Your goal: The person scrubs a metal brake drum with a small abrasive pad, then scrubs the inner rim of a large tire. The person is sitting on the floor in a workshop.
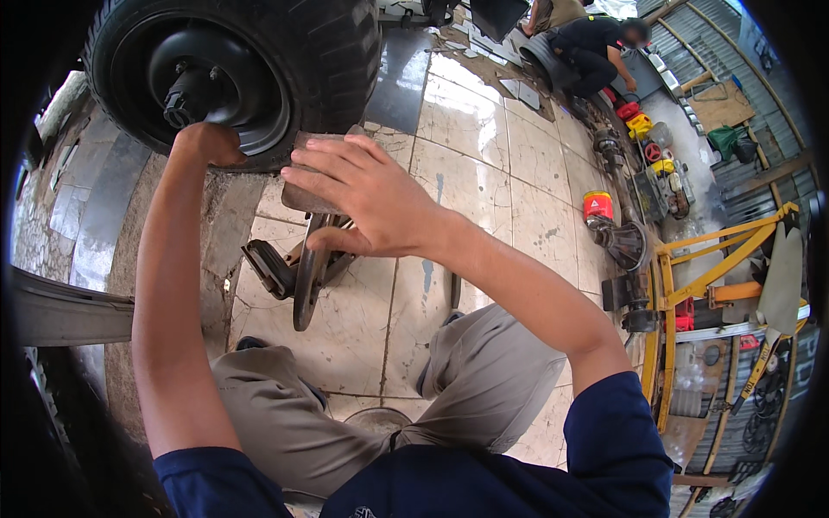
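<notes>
The left hand curls by the far-left wheel, hold unclear from here; the right hand lies open across a brown block just nearer. Seemingly a steadying step; the next move calls for even pressure.

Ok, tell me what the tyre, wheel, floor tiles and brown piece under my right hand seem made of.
Tyre: matte black rubber, by its moulded tread.
Wheel: probably painted steel, dark and semi-gloss, by its soft highlights.
Floor tiles: likely glazed ceramic; they shine and show cracks.
Brown piece: dull, scuffed; wood or rusty metal, unclear.
</notes>
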{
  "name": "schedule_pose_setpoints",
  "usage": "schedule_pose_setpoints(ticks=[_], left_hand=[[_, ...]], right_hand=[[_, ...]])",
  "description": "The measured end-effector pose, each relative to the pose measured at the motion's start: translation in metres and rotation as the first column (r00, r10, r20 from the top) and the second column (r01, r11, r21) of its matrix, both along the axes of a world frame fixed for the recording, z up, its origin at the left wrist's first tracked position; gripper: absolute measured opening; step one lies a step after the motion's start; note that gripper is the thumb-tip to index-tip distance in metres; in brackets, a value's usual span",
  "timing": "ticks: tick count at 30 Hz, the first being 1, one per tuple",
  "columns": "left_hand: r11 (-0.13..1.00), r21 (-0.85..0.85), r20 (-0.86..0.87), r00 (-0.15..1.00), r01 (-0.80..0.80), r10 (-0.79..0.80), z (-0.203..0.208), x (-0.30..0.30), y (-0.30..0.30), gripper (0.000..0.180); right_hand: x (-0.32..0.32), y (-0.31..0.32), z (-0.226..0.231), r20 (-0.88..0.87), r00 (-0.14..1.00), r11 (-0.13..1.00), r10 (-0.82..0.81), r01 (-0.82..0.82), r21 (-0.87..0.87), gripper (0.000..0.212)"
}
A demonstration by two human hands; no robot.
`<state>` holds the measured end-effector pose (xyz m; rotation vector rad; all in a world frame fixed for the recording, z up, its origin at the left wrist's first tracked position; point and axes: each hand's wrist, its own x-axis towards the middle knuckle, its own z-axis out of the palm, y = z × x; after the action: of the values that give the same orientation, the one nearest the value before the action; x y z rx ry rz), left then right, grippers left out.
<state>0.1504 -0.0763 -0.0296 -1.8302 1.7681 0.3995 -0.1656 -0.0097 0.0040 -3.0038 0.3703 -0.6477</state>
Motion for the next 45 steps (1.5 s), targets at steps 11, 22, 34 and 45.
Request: schedule_pose_setpoints(ticks=[11,22,34,45], left_hand=[[1.0,0.002,-0.008,1.0,0.008,-0.008,-0.004,0.0,-0.001,0.058],[0.996,-0.086,-0.052,0.998,0.038,-0.042,-0.005,-0.001,0.001,0.054],[0.996,-0.066,-0.068,0.996,0.056,-0.061,0.002,-0.009,0.001,0.053],[0.999,0.021,-0.037,0.998,-0.04,0.041,0.002,-0.005,0.001,0.06]], right_hand=[[-0.001,-0.002,-0.002,0.016,0.997,0.997,-0.076,0.076,-0.014,0.079],[-0.009,-0.012,0.006,-0.082,0.994,0.997,-0.073,0.075,0.018,0.085],[-0.011,-0.01,0.001,-0.051,0.99,0.99,-0.131,0.133,0.046,0.087],[-0.014,-0.007,0.015,-0.169,0.985,0.999,-0.044,0.041,-0.023,0.096]])
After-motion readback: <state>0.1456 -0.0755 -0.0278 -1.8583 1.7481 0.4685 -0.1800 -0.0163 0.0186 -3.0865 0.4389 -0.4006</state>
